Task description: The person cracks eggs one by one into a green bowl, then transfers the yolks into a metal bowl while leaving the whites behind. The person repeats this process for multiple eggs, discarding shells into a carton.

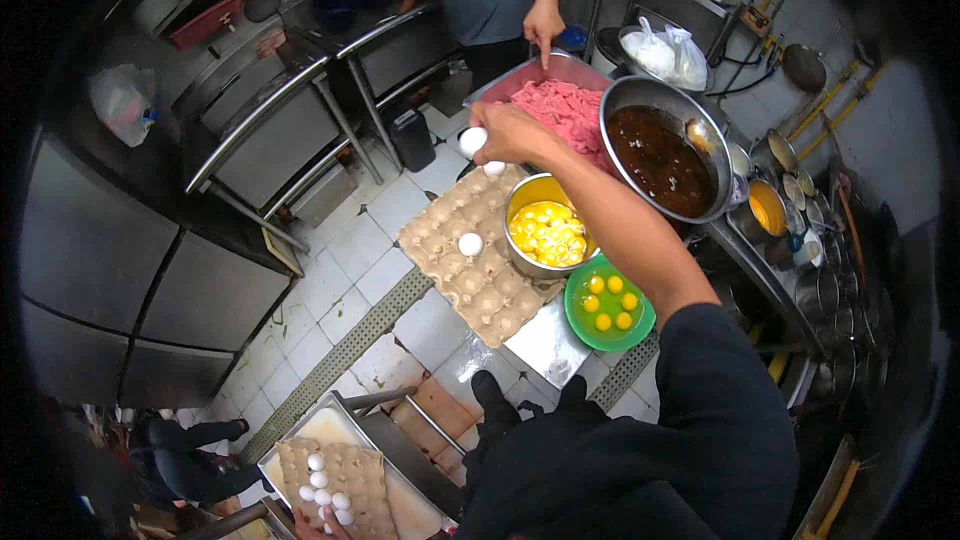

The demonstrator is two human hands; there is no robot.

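Observation:
My right hand [506,133] reaches forward and grips a white egg [472,141]. Just under its fingers is a second white egg [493,168]; I cannot tell whether it is held or rests in the carton. A cardboard egg carton [442,221] lies below, with one white egg [470,244] in a cup. Next to it stands a metal pot [517,259] of yolks and whites. A green bowl [611,346] holds several yolks in clear white. At the lower left, my left hand [324,526], partly cut off, touches eggs [322,496] on another carton [367,472].
Behind the pot are a metal tray [499,86] of raw pink meat and a metal bowl [660,206] of dark liquid. A co-worker's hand [545,19] points down at the tray. Steel tables [255,139] stand left; another person [187,457] is at lower left.

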